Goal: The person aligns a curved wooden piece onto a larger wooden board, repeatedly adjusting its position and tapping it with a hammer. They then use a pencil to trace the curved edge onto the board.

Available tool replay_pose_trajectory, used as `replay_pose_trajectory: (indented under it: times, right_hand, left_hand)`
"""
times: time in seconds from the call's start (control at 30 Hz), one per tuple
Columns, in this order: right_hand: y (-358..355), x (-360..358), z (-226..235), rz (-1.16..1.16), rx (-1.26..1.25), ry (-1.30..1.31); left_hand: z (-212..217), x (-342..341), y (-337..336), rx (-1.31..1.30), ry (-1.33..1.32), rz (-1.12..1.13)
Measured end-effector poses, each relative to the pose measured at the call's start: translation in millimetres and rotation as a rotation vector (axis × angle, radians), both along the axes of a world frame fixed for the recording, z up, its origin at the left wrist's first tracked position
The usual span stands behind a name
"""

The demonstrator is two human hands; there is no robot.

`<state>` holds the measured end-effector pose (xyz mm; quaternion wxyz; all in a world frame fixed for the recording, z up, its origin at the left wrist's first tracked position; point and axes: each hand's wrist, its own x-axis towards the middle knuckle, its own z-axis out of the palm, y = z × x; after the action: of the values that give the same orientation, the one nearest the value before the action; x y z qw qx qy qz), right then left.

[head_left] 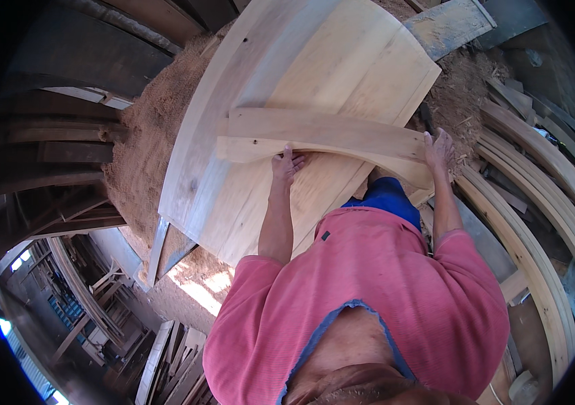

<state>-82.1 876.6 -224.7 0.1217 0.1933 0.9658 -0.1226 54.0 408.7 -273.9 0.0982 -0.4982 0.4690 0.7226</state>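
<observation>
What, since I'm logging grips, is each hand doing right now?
Left hand: touching the lower edge of the curved wooden piece; whether it grips cannot be told.
Right hand: closed on that piece's right end.

Pink shirt [382, 290], blue-edged neckline [353, 304], seemingly blue shorts [390, 197].

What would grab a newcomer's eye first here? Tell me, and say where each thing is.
The big, pale plank panel with its curved edge dominates the upper middle, with brown sawdust heaped along its left. Across it in view is an arched wooden piece, the left hand at its lower edge and the right hand at its right end. The pink shirt fills the lower middle.
</observation>
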Motion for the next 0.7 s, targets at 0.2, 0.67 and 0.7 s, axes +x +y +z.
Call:
replay_pose_trajectory:
  times: [0.2,0.67,0.7]
  right_hand:
    - [-25,-30,18,0.08,0.071,-0.333]
    - [-123,-33,37,0.602,-0.002,-0.077]
    - [-139,-30,40,0.687,-0.037,-0.125]
  left_hand:
    - [5,-4,5,0.003,0.013,0.052]
    - [12,-4,10,-0.002,0.023,0.028]
    - [13,-5,11,0.001,0.019,0.024]
